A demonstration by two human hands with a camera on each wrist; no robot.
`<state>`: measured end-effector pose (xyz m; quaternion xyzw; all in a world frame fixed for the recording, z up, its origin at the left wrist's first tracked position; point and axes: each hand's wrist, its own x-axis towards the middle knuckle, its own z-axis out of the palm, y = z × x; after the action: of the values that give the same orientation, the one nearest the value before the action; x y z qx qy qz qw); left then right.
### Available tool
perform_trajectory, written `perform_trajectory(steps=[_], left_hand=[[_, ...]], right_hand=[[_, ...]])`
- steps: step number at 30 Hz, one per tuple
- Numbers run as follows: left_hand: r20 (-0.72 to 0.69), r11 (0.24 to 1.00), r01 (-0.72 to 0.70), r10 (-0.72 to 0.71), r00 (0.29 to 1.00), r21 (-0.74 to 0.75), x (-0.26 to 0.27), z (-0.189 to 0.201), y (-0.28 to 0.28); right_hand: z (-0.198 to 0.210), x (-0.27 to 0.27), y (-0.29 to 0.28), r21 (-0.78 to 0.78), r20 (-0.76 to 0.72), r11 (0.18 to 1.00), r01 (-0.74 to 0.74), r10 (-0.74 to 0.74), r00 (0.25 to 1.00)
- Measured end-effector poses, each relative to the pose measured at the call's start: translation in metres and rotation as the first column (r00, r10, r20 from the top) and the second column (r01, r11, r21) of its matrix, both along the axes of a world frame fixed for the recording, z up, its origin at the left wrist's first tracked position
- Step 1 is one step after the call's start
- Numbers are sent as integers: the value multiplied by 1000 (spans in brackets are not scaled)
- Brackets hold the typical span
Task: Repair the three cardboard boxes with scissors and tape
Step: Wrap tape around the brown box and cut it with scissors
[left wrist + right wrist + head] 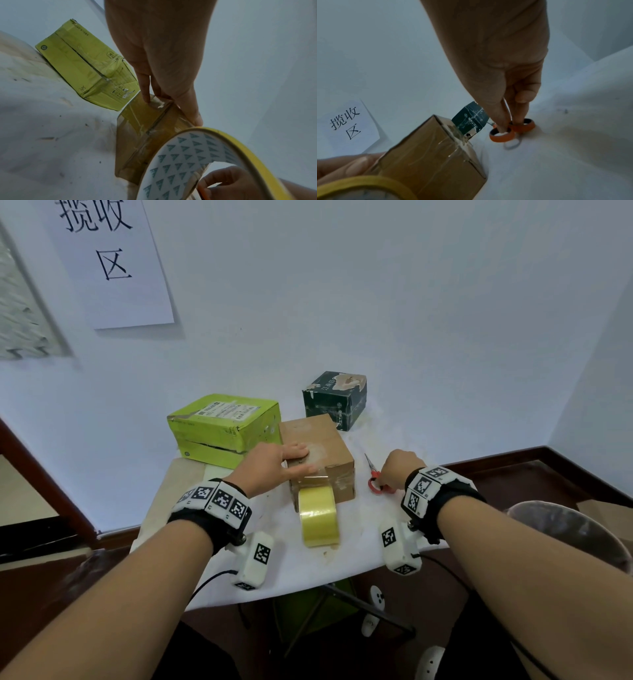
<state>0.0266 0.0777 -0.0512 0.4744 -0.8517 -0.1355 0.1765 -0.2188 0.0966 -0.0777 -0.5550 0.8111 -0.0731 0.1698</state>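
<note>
Here the left hand (274, 462) lies flat, fingers straight, on the brown box (318, 453) on the table (363, 529); the tape roll (318, 515) hangs just below its thumb. The right hand (399, 470), beside the box, has fingertips (502, 129) hooked into the scissors (376, 479) loops. The green box (222, 428) sits beyond the left hand, the dark box (335, 398) farther back.

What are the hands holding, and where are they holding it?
The right hand grips the scissors by their orange handle loops. The left hand holds nothing; its straight fingers press on the brown cardboard box, at the tape.
</note>
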Motion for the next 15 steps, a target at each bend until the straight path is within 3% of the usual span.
perform_trajectory(steps=[6, 10, 15], left_hand=[[-14, 1000, -6, 7, 1000, 18, 1, 1, 3], [-43, 998, -10, 13, 999, 68, 0, 0, 2], [-23, 994, 19, -17, 1000, 109, -7, 3, -4]], right_hand=[[-15, -10, 3, -67, 254, 994, 91, -71, 965], [-12, -13, 1, -226, 546, 941, 251, -91, 833], [10, -2, 2, -479, 662, 819, 317, 99, 743]])
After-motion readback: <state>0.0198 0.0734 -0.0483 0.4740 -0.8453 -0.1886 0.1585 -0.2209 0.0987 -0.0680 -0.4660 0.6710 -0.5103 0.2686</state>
